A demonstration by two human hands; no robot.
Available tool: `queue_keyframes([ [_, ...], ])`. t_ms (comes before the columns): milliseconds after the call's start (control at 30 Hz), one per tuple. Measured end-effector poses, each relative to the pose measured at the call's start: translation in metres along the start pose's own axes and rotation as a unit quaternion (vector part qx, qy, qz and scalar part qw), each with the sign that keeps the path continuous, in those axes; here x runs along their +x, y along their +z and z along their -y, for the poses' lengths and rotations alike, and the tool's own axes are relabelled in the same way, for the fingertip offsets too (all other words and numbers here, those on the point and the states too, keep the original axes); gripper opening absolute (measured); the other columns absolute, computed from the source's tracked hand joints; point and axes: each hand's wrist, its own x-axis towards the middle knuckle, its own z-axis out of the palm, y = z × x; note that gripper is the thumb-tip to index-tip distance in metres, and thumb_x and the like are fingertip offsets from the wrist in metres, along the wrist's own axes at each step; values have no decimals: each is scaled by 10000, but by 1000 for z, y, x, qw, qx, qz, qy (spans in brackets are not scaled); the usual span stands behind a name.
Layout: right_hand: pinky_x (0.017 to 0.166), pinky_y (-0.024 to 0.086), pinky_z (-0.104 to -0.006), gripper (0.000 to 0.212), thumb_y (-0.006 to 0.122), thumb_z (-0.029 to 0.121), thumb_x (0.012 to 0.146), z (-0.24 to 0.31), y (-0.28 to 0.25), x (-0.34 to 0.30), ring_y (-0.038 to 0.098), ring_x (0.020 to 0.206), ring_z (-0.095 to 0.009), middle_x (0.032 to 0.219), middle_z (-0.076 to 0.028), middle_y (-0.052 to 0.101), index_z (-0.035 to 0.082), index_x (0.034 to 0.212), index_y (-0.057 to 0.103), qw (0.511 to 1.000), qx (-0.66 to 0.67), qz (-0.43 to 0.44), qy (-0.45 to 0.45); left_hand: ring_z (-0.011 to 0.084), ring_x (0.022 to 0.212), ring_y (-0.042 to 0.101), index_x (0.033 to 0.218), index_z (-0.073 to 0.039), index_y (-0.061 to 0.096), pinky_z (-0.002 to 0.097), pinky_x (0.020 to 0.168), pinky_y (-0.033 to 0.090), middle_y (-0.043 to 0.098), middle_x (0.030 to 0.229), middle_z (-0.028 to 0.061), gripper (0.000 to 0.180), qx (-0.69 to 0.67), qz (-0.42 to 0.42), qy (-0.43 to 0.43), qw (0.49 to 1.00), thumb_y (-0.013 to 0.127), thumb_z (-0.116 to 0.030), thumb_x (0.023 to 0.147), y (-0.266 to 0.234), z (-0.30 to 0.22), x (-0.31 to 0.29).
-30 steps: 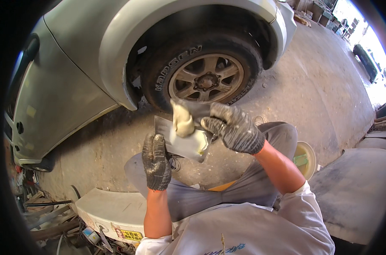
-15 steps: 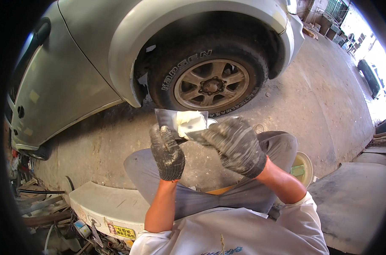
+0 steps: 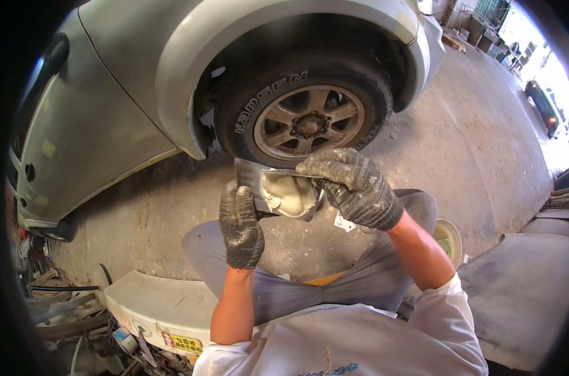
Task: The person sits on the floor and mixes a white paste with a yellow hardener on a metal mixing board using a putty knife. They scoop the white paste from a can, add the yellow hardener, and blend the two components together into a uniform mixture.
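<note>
My left hand (image 3: 242, 227), in a dark, stained knit glove, is closed on the left edge of a dark flat mixing board (image 3: 249, 177). A thick mound of cream-coloured putty (image 3: 289, 197) lies on the board's right part. My right hand (image 3: 361, 189), gloved the same way, is closed on a thin putty scraper (image 3: 292, 172). Its blade shows nearly edge-on along the top of the putty; the handle end is hidden in the fingers. Both hands are over my lap, in front of the wheel.
Ahead is a car's tyre and rim (image 3: 309, 124) under a pale fender (image 3: 184, 56). A round bucket (image 3: 448, 241) stands by my right knee. A pale bumper (image 3: 159, 301) lies left behind me, near scattered scrap (image 3: 71, 316); a grey panel (image 3: 522, 294) is at right.
My right hand has moved up and slightly right, taking the scraper from the putty's lower right to its top edge. The putty now looks more spread and folded. The board has tilted.
</note>
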Motion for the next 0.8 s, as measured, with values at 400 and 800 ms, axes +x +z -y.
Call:
queue_keyframes([
  [400,676,499,-365,148,543,140,945,-6,14,-34,626,778,-210,884,-116,643,11,1000,590,870,326,-63,365,282,892,535,1090,77,514,382,839,420,572,975,189,252,302,-134,231,915,461,-147,986,-3,0,6],
  [800,694,481,-364,204,540,189,950,-21,72,-51,598,754,-283,796,-139,606,5,1025,585,972,-1,-31,233,326,718,587,1032,45,556,413,591,453,598,868,235,166,307,21,136,942,550,-67,911,9,-19,-6],
])
